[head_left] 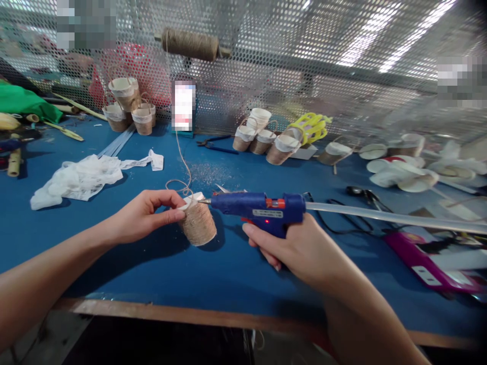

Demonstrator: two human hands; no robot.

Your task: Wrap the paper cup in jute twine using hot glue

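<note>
My left hand pinches the twine-wrapped cup by its rim on the blue table — at its 3 o'clock my right hand is closed round the glue gun, nozzle at the cup's top edge.

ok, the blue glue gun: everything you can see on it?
Blue plastic hot-glue gun, orange band and white label on the barrel, red light lit, metal nozzle. A clear glue stick juts from its back. The right hand grips its handle, holding it level over the blue table; the nozzle tip sits at the top of the twine-wrapped cup that the left hand holds.
</note>
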